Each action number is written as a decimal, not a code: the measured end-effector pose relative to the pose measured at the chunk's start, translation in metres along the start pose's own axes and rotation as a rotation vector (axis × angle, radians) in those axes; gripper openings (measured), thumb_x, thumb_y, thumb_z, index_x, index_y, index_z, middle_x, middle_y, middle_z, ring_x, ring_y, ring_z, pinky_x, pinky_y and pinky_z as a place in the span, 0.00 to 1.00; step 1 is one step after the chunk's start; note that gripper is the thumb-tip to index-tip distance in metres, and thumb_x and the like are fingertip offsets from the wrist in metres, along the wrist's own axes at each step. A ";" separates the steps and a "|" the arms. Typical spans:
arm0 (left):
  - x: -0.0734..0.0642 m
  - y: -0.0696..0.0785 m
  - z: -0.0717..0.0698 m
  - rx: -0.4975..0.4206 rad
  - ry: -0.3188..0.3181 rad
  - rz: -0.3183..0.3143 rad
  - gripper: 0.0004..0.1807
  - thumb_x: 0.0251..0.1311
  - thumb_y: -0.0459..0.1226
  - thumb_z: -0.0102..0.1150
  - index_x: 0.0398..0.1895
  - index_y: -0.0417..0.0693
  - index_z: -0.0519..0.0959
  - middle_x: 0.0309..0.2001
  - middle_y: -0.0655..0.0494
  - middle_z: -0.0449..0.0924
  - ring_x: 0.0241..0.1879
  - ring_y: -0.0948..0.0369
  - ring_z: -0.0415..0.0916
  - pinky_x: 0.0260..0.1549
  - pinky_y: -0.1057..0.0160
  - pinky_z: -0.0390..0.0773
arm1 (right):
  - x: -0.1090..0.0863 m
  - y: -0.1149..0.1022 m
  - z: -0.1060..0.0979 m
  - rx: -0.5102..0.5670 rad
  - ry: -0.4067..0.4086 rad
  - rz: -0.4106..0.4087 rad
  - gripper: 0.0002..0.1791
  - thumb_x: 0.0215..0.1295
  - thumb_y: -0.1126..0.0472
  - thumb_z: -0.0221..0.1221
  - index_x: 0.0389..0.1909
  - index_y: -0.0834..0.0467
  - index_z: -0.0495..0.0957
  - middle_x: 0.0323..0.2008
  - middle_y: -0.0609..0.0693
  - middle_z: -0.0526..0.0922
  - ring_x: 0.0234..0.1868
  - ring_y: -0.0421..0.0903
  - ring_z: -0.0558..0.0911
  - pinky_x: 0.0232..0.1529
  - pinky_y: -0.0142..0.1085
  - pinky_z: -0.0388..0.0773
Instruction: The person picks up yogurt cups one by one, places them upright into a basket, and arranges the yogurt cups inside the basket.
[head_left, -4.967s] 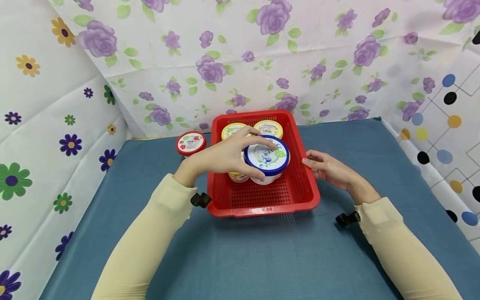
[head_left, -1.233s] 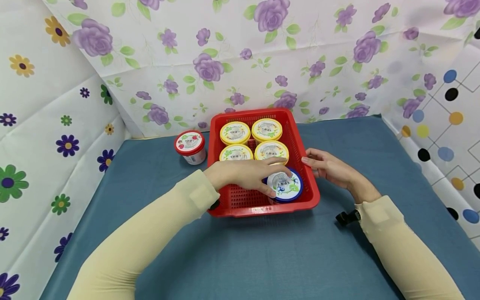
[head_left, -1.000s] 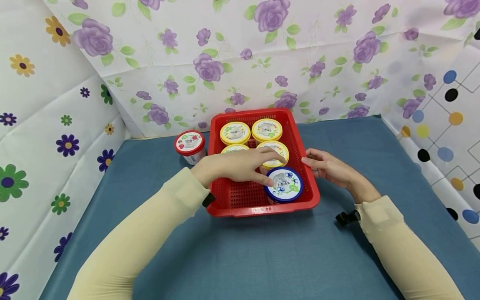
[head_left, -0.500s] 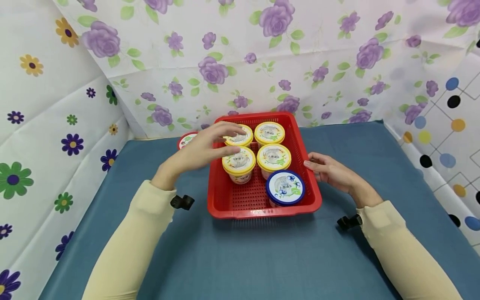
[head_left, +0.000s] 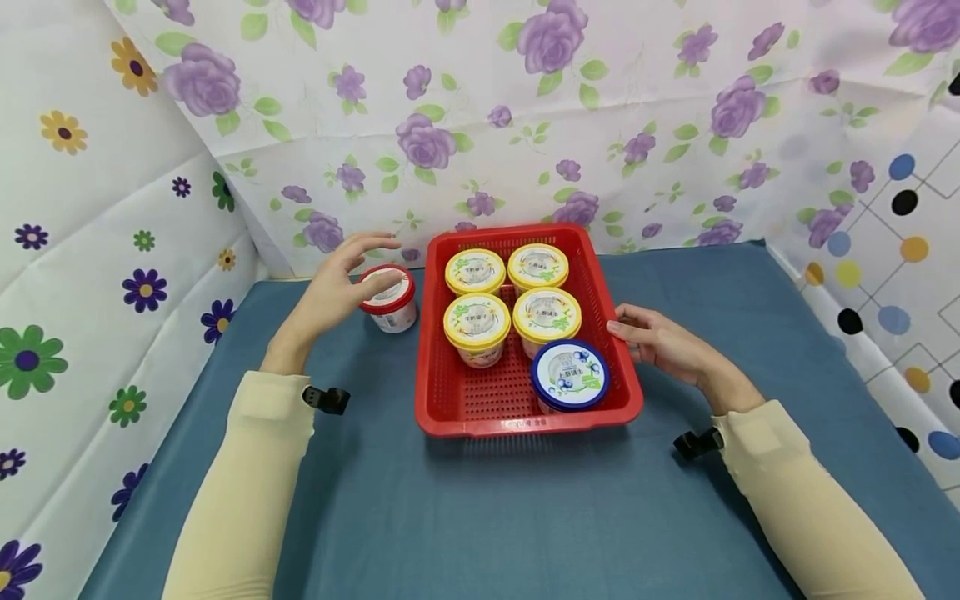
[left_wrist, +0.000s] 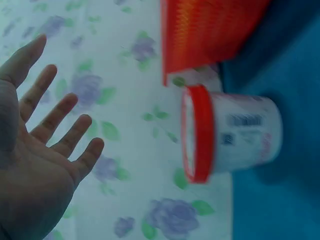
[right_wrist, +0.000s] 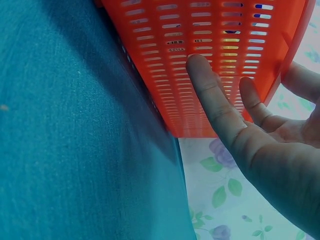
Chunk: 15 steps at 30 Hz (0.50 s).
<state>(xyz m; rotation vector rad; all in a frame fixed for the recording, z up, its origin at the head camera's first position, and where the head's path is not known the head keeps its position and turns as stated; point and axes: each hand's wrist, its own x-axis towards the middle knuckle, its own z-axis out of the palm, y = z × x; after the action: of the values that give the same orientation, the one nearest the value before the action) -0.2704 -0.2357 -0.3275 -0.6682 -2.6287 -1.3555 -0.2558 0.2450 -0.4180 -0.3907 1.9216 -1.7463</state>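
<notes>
My left hand [head_left: 333,287] hovers with spread fingers above and left of a white tub with a red lid [head_left: 392,308], holding nothing. The left wrist view has that tub [left_wrist: 240,132] upright on the cloth, with a gap to my fingers. A red perforated basket [head_left: 480,425] stands right of the tub. Inside are several yellow-lidded tubs [head_left: 477,321], plus a blue-lidded tub [head_left: 571,375] in the front right corner. My right hand [head_left: 667,346] rests at the basket's right side. In the right wrist view its thumb is at the rim and its extended fingers [right_wrist: 205,75] lie against the slotted wall.
A blue cloth [head_left: 525,517] covers the table. Behind it hangs a purple-flowered sheet [head_left: 480,125], close to the basket's far edge. Patterned sheets close off the left and right sides. Each wrist wears a small black camera [head_left: 326,400].
The blue-lidded tub came down into the basket's front right corner and my left hand let go of it. That hand then moved left, over the red-lidded tub. My right hand stayed at the basket.
</notes>
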 end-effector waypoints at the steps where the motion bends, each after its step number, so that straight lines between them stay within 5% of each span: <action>1: 0.000 -0.005 0.000 0.019 0.010 -0.004 0.25 0.69 0.40 0.67 0.68 0.50 0.77 0.75 0.53 0.66 0.76 0.54 0.58 0.74 0.36 0.55 | 0.000 0.000 0.000 -0.001 0.000 0.000 0.19 0.82 0.54 0.52 0.60 0.64 0.67 0.53 0.58 0.78 0.48 0.49 0.87 0.52 0.43 0.86; 15: 0.000 -0.055 0.010 0.196 0.019 -0.071 0.30 0.67 0.42 0.70 0.70 0.47 0.75 0.78 0.43 0.59 0.77 0.43 0.52 0.70 0.28 0.57 | -0.001 0.000 -0.001 0.005 -0.007 -0.005 0.18 0.82 0.54 0.52 0.59 0.64 0.68 0.52 0.58 0.79 0.47 0.49 0.87 0.51 0.44 0.86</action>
<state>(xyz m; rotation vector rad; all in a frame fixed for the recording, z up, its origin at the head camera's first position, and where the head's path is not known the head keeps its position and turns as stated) -0.2926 -0.2559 -0.3747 -0.5382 -2.7458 -1.0945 -0.2556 0.2460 -0.4182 -0.3993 1.9131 -1.7500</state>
